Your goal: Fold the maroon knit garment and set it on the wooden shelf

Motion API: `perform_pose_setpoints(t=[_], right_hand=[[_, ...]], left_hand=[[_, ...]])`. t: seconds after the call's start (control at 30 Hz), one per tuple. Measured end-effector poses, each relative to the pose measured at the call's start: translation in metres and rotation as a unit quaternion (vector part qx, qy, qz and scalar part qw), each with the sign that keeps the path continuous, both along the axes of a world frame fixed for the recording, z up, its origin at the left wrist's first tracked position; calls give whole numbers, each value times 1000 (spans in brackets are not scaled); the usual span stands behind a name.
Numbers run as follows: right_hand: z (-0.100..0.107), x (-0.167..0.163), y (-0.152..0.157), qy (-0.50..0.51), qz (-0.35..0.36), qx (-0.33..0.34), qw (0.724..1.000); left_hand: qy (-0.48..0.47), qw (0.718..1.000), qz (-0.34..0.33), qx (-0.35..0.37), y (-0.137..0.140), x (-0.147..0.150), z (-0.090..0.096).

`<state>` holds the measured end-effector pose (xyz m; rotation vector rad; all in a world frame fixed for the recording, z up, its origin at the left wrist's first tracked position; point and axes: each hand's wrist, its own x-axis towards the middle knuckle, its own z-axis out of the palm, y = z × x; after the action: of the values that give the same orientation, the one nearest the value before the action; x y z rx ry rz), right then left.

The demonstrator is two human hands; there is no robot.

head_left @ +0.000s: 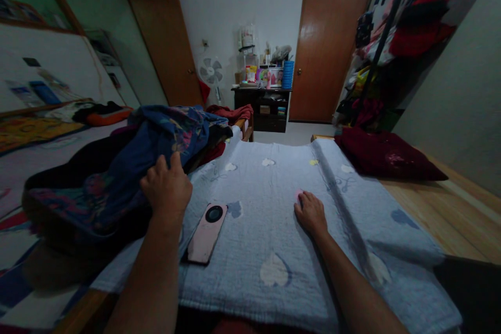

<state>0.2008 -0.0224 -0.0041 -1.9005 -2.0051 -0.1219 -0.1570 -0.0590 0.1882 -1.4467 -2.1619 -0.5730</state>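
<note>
My left hand [167, 183] is at the near side of a blue floral garment [135, 167], its fingers curled onto the cloth. The garment lies heaped over dark clothes on the left. My right hand [312, 213] rests low over a light blue blanket [258, 235] printed with hearts. Its fingers are bent and drawn together. A small pink patch [298, 194] shows just beyond the fingertips; whether it is a print or a loose thing I cannot tell. Between my hands a pink phone [207, 235] lies face down, its round black camera ring upward.
A dark red cushion [391, 154] lies on the wooden boards [415, 198] at the right. Beyond the blanket stand a black cabinet [260, 109], a fan [211, 70] and a closed wooden door [329, 52]. Clothes and bags [420, 15] hang at the right.
</note>
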Motion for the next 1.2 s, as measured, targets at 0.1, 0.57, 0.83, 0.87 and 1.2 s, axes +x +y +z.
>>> perform_pose_setpoints(t=[0.1,0.57,0.83,0.87,1.2], right_hand=[[0,0,0,-3,2,0,1000],[-5,1,3,-13,-1,8,1000],[-7,2,4,-17,-2,7,1000],[-6,2,4,-17,-2,6,1000],[-11,4,6,-22,2,14,1000]], left_hand=[[-9,1000,4,-4,9,-11,1],[-31,991,-119,42,21,23,-9],[-31,988,-146,29,21,42,-15],[-34,988,-147,31,20,43,-15],[-94,964,-244,42,4,83,-20]])
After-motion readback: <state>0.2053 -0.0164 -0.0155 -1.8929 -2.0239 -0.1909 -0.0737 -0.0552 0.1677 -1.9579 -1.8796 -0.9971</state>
